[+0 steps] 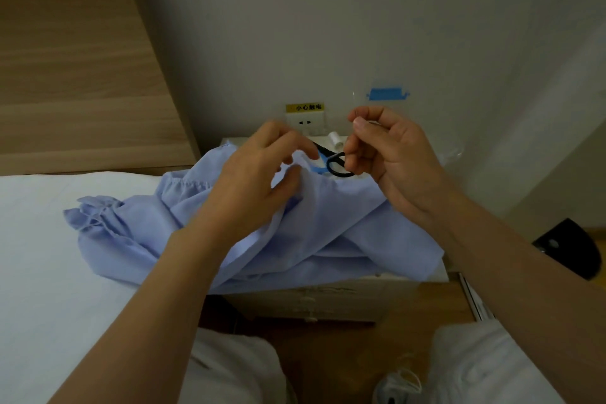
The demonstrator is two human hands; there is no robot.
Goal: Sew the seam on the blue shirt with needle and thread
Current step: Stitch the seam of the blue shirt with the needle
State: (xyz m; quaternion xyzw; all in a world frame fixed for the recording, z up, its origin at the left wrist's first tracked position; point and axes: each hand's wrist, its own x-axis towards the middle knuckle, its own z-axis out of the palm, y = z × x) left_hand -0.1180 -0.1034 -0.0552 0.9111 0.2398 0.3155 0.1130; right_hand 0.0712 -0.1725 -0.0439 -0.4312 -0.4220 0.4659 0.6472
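Observation:
The blue shirt (328, 226) lies bunched across a small white nightstand (314, 297) and onto the bed. My left hand (262, 174) holds a fold of the shirt's fabric between thumb and curled fingers near the top edge. My right hand (383, 151) is raised just above the shirt, with thumb and forefinger pinching a thin needle (353, 101) that points upward. The thread is too fine to make out.
Black-handled scissors (334, 162) and a white thread spool (334, 138) lie at the back of the nightstand under a wall socket (305, 123). A white bed (49, 256) is at left, a wooden headboard (75, 59) behind it. A black object (570, 248) sits on the floor at right.

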